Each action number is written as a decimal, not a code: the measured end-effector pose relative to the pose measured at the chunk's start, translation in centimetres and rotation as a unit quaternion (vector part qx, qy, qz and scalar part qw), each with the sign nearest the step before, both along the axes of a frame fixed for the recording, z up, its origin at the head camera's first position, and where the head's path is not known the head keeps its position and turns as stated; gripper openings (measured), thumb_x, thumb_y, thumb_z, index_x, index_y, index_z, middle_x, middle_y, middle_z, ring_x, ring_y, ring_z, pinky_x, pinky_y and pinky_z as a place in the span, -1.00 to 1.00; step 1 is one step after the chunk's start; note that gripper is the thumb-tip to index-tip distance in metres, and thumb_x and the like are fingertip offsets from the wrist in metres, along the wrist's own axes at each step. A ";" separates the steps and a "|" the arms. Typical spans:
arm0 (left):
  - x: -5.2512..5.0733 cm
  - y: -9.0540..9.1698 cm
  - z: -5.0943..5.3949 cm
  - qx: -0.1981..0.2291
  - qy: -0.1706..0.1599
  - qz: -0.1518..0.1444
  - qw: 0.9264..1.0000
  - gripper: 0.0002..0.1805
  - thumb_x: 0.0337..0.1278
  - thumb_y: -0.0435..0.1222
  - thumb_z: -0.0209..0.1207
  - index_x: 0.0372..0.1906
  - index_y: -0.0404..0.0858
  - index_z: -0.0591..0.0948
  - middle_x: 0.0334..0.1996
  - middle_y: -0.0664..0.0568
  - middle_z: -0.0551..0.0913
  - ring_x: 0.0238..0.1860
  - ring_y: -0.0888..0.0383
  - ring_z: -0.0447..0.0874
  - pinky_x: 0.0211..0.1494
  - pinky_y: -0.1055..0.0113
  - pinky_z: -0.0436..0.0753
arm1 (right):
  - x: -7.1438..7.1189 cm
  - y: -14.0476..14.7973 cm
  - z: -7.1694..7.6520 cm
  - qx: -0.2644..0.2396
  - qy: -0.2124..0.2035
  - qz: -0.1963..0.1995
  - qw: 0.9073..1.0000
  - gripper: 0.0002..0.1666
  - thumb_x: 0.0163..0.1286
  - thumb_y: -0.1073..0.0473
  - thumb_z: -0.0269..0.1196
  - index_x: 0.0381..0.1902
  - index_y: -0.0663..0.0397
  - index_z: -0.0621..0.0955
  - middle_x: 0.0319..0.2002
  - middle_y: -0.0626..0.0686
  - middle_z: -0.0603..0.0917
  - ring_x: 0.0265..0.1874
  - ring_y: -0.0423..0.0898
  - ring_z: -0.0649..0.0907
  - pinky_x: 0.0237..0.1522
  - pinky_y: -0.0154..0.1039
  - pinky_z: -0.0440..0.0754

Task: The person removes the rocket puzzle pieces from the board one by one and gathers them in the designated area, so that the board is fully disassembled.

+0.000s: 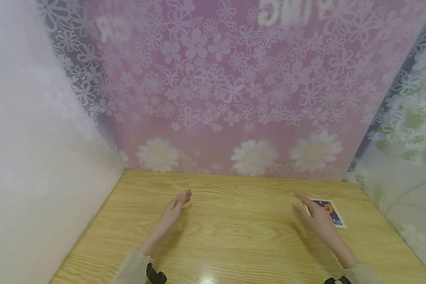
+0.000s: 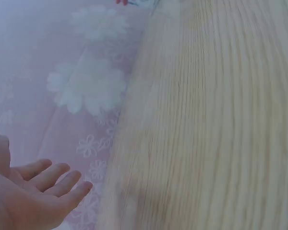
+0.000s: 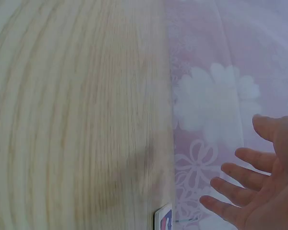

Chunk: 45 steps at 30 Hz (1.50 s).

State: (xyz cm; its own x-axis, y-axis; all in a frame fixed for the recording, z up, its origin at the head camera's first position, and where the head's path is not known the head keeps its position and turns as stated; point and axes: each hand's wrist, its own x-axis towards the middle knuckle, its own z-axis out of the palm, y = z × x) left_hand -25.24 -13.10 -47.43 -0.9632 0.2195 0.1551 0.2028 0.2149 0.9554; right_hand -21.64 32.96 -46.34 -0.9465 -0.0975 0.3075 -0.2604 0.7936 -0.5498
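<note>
My left hand (image 1: 174, 209) hovers over the left part of the wooden table, its fingers extended and nothing in its grasp. In the left wrist view the same hand (image 2: 38, 196) shows its palm and loosely straight fingers. Over on the right, my right hand (image 1: 319, 221) is held with fingers apart, partly covering a picture card (image 1: 335, 215) with a white border and a dark, colourful print. The right wrist view shows that hand (image 3: 259, 182) holding nothing, and a corner of the card (image 3: 164, 218) at the bottom edge.
The wooden table (image 1: 234, 221) reaches back to a pink flowered curtain (image 1: 213, 98). A pale sheet (image 1: 39, 157) hangs along the left side, and a flowered sheet (image 1: 411, 157) along the right. Both wrists carry dark straps, such as the left one (image 1: 156, 274).
</note>
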 end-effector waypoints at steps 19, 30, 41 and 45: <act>-0.2 4.8 -0.5 0.075 -0.050 -0.045 0.995 -0.35 0.70 -0.06 -0.35 0.42 -0.54 0.33 0.32 -0.40 0.46 0.33 -0.32 0.46 0.34 -0.22 0.42 | 0.1 6.2 -0.4 -0.023 -0.049 -0.074 0.996 -0.38 0.66 -0.04 -0.02 0.37 0.38 0.46 0.23 0.51 0.51 0.08 0.47 0.58 -0.08 0.22 0.61; -0.5 8.1 -0.5 0.109 -0.074 -0.076 0.988 -0.30 0.67 0.02 -0.28 0.43 -0.53 0.33 0.29 -0.40 0.50 0.29 -0.30 0.51 0.31 -0.15 0.49 | -1.1 10.9 -1.0 -0.007 -0.103 -0.126 0.987 -0.33 0.69 -0.04 -0.12 0.36 0.49 0.39 0.11 0.55 0.57 0.04 0.46 0.62 -0.12 0.22 0.65; -0.9 11.5 -0.4 0.132 -0.105 -0.117 0.979 -0.26 0.66 0.06 -0.31 0.42 -0.54 0.34 0.28 -0.38 0.52 0.26 -0.26 0.56 0.29 -0.10 0.52 | -1.9 13.7 -1.2 -0.008 -0.127 -0.140 0.982 -0.32 0.68 -0.01 -0.12 0.30 0.60 0.39 0.04 0.56 0.60 -0.10 0.36 0.72 -0.14 0.14 0.69; -1.0 12.6 -0.5 0.135 -0.111 -0.115 0.978 -0.30 0.67 0.02 -0.30 0.41 -0.52 0.37 0.27 -0.39 0.53 0.25 -0.25 0.57 0.30 -0.11 0.51 | -2.4 14.2 -1.3 -0.010 -0.129 -0.136 0.982 -0.36 0.67 0.05 -0.09 0.28 0.63 0.40 0.00 0.53 0.63 -0.18 0.27 0.77 -0.23 -0.02 0.73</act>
State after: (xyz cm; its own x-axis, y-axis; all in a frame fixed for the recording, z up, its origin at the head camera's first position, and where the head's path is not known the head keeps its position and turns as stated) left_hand -26.24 -0.47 -47.93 -0.9097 0.4143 0.0289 -0.0035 -0.0774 0.9970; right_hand -24.01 47.20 -47.67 -0.9834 0.1739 0.0526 0.1107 0.8029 -0.5857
